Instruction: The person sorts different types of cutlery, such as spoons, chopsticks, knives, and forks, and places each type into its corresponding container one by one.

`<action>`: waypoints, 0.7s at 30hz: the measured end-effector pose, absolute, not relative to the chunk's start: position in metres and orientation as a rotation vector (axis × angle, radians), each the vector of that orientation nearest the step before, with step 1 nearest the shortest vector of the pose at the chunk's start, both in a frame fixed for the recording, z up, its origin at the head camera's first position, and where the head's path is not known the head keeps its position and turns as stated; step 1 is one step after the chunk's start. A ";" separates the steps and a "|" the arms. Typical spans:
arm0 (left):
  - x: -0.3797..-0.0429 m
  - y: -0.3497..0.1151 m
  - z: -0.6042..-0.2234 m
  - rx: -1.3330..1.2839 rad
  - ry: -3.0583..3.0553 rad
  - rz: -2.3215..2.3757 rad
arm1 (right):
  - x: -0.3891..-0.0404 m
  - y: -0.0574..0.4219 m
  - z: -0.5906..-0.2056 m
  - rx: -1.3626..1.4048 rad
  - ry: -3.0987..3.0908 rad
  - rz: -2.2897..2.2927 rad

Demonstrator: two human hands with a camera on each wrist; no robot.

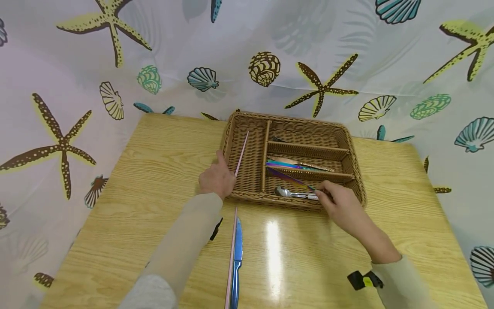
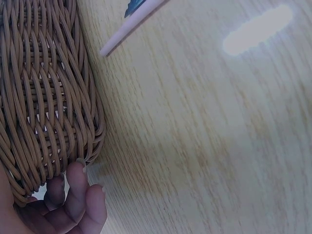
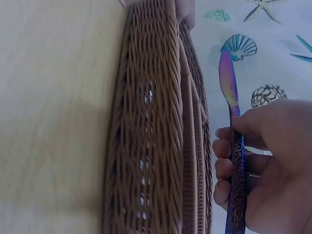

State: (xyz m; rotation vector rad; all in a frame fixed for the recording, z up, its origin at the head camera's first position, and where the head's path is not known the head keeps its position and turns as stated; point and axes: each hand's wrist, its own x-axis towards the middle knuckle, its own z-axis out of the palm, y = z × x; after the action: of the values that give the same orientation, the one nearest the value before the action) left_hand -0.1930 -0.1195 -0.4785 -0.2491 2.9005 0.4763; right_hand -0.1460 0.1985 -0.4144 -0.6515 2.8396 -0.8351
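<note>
My right hand (image 1: 339, 204) grips an iridescent table knife (image 3: 228, 80) by its patterned handle, over the front right compartment of a wicker cutlery basket (image 1: 293, 201). In the head view its blade slants up and left, above a spoon (image 1: 283, 192) lying in that compartment. My left hand (image 1: 218, 178) holds the basket at its front left corner. The left wrist view shows its fingers (image 2: 75, 190) curled against the wicker. A pink chopstick (image 1: 242, 152) leans in the left compartment. Copper-coloured (image 1: 285, 160) and rainbow cutlery (image 1: 281, 165) lies in the middle right compartment.
On the wooden table (image 1: 170, 163), before the basket, lie a blue-handled knife (image 1: 237, 262) and another pink chopstick (image 1: 231, 266), side by side. A dark utensil tip (image 1: 278, 139) shows in the back right compartment. Behind the table hangs a seashell-print cloth (image 1: 231, 43).
</note>
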 end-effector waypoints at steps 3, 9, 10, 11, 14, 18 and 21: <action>-0.193 -0.120 -0.479 -0.256 2.901 0.481 | -0.161 0.204 -0.409 -0.685 2.888 -0.740; -0.193 -0.120 -0.478 -0.271 2.905 0.492 | -0.188 0.208 -0.404 -0.764 2.912 -0.655; -0.193 -0.120 -0.478 -0.272 2.907 0.487 | -0.193 0.208 -0.404 -0.778 2.913 -0.640; -0.193 -0.121 -0.478 -0.271 2.908 0.484 | -0.198 0.208 -0.403 -0.789 2.919 -0.616; -0.193 -0.121 -0.478 -0.274 2.906 0.488 | -0.211 0.208 -0.403 -0.811 2.939 -0.523; -0.193 -0.121 -0.479 -0.269 2.900 0.513 | -0.227 0.209 -0.406 -0.810 2.962 -0.425; -0.193 -0.121 -0.479 -0.263 2.897 0.523 | -0.236 0.210 -0.410 -0.782 2.945 -0.419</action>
State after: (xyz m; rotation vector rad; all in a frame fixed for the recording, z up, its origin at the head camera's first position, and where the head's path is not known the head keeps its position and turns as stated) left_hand -0.1934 -0.1208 -0.4790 -0.2632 2.8970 0.5226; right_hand -0.2360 0.2103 -0.4101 -0.7822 2.9449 -0.4192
